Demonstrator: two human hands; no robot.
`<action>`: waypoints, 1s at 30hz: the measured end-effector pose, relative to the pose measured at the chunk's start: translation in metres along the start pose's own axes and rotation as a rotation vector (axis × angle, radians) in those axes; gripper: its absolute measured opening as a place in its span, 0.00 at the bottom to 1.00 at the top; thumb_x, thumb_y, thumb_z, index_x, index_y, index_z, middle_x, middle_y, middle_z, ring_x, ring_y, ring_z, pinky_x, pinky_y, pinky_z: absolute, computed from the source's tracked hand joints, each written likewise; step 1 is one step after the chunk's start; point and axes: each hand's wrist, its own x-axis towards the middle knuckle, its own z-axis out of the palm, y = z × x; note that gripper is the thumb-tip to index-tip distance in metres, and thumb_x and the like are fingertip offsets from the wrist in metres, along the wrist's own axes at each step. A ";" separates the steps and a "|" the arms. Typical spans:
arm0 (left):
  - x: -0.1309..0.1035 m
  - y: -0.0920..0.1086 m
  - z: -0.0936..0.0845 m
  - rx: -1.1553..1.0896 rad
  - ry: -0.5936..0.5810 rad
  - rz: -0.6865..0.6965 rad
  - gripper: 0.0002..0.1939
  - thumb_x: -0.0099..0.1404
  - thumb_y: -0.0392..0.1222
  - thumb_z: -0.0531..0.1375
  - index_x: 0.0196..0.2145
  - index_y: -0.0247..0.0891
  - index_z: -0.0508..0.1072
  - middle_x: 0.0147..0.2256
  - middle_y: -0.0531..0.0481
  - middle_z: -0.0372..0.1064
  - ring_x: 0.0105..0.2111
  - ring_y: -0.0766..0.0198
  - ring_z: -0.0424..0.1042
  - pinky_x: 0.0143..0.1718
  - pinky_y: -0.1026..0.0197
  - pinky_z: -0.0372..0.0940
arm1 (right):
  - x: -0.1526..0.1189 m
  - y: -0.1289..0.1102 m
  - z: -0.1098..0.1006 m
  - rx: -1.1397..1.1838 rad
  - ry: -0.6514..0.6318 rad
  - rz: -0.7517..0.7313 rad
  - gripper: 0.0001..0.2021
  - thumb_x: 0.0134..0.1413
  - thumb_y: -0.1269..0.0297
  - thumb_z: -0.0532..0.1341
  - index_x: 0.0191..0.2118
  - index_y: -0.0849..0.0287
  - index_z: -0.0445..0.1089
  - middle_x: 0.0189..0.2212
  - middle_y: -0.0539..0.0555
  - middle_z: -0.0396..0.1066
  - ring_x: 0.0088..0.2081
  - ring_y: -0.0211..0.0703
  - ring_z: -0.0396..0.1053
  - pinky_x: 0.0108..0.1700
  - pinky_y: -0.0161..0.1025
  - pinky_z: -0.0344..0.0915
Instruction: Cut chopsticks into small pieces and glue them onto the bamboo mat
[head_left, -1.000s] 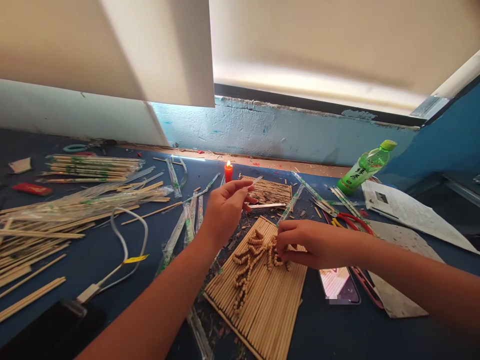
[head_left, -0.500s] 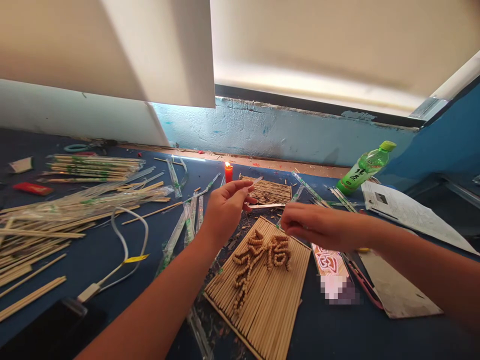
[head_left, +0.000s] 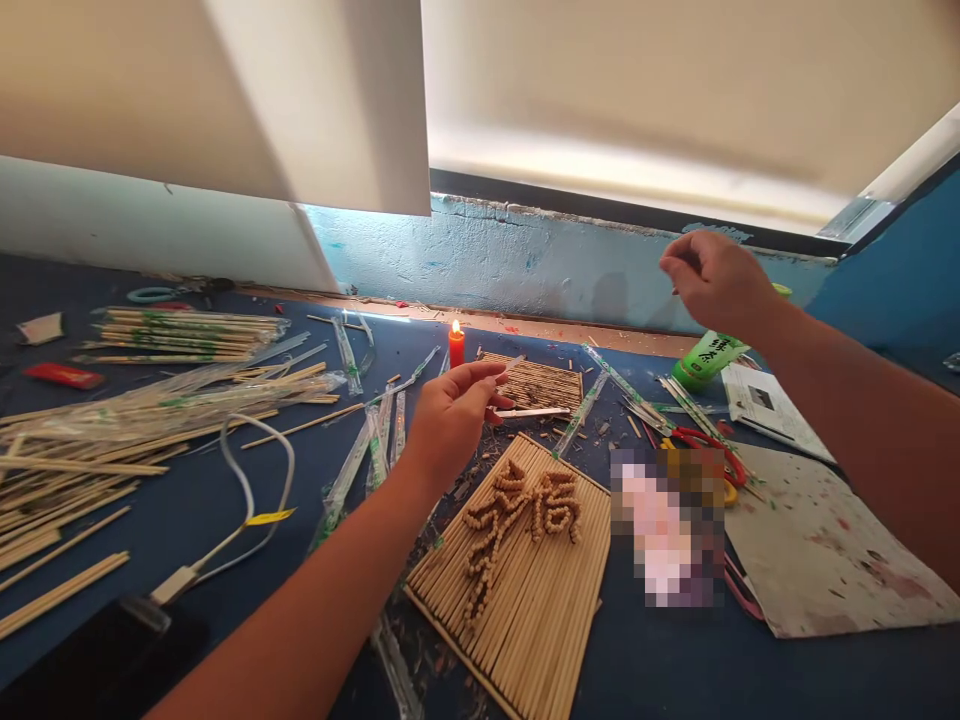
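Note:
My left hand (head_left: 459, 410) pinches a thin whitish stick (head_left: 514, 366) beside the lit red candle (head_left: 457, 348). Raised at the right, my right hand (head_left: 712, 278) has its fingers curled in front of the green bottle (head_left: 699, 362); anything between them is too small to make out. Below both hands lies a panel of wooden sticks (head_left: 555, 620), with small round beads or stick pieces forming a raised character (head_left: 491, 520). A smaller, darkened stick mat (head_left: 555, 385) lies behind my left hand, and a white strip (head_left: 534, 412) is near its fingers.
Bundled and loose chopsticks (head_left: 187, 335) spread over the left side, near a white cable (head_left: 240, 470) and a dark device (head_left: 97, 660). Red-handled scissors (head_left: 720, 450) and a stained sheet (head_left: 832, 550) lie at the right. Plastic wrappers (head_left: 377, 450) surround the panel.
My right hand has risen up and to the right, from above the panel to the bottle, uncovering the scissors. My left hand has stayed nearly still.

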 end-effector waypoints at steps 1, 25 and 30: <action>0.000 0.000 0.000 0.001 0.001 0.001 0.09 0.61 0.39 0.63 0.39 0.36 0.80 0.42 0.40 0.77 0.31 0.62 0.75 0.29 0.60 0.69 | -0.001 0.002 0.001 0.029 -0.008 -0.002 0.17 0.70 0.47 0.43 0.49 0.41 0.65 0.30 0.53 0.68 0.32 0.52 0.61 0.32 0.48 0.58; 0.000 0.000 0.001 0.005 -0.014 0.008 0.11 0.62 0.38 0.62 0.41 0.32 0.79 0.42 0.40 0.77 0.31 0.63 0.75 0.30 0.61 0.68 | -0.084 -0.107 0.091 0.148 -0.695 -0.365 0.05 0.66 0.69 0.58 0.39 0.58 0.71 0.39 0.52 0.68 0.35 0.39 0.68 0.38 0.36 0.62; -0.001 0.000 0.000 0.006 -0.015 0.015 0.10 0.62 0.38 0.62 0.40 0.33 0.79 0.41 0.40 0.78 0.31 0.63 0.75 0.30 0.61 0.69 | -0.088 -0.111 0.093 0.069 -0.652 -0.396 0.09 0.70 0.66 0.53 0.39 0.58 0.69 0.37 0.53 0.67 0.33 0.40 0.66 0.36 0.37 0.61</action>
